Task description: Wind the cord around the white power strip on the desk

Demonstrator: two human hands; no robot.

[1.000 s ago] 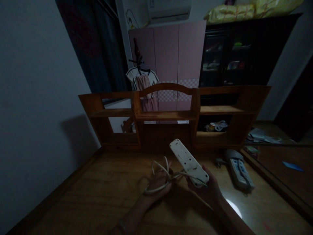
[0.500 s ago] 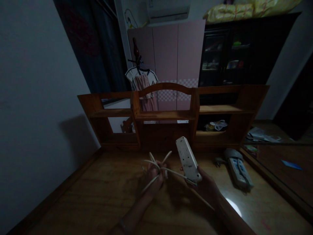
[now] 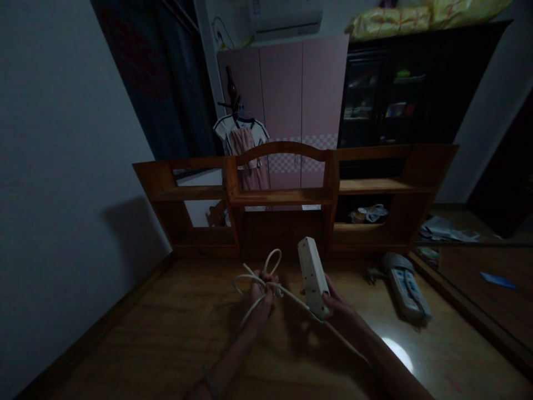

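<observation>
Head: hands [image 3: 339, 312] hold strip [image 3: 312, 276], cord [image 3: 292, 297]

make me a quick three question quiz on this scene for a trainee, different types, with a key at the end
1. What does the left hand hold?
2. True or false: the white power strip in the right hand lies flat on the wooden tabletop.
3. Where is the blue-and-grey power strip?
A) on a shelf
B) on the tabletop, to the right of the hands
C) in the left hand

Key
1. A white cable, gathered in loops.
2. False: the right hand holds it tilted, one end pointing up.
3. B
</observation>
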